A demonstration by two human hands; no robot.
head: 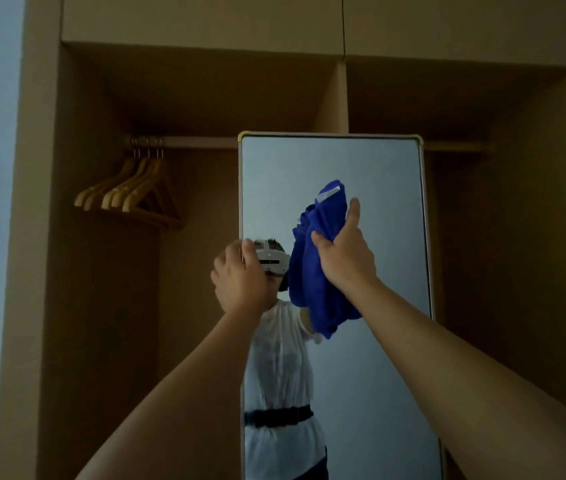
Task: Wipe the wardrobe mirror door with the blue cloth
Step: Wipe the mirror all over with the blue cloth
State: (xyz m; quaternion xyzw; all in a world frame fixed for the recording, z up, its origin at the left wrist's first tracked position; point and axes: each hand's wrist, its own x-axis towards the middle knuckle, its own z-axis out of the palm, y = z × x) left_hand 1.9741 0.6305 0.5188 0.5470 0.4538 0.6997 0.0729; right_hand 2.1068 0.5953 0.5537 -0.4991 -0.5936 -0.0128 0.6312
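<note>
Our right hand [344, 258] fingers grasp the cloth [316, 271] against the mirror [361, 375]; left hand [240, 278] fingers grip its edge. We judge wiping is underway; next, sweep downward.

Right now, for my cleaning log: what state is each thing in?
Mirror door: upright, left edge gripped.
Blue cloth: bunched, held against the glass.
Left hand: grips the mirror's left edge.
Right hand: grips the cloth.
Hangers: hanging on the rail, bare.
</note>
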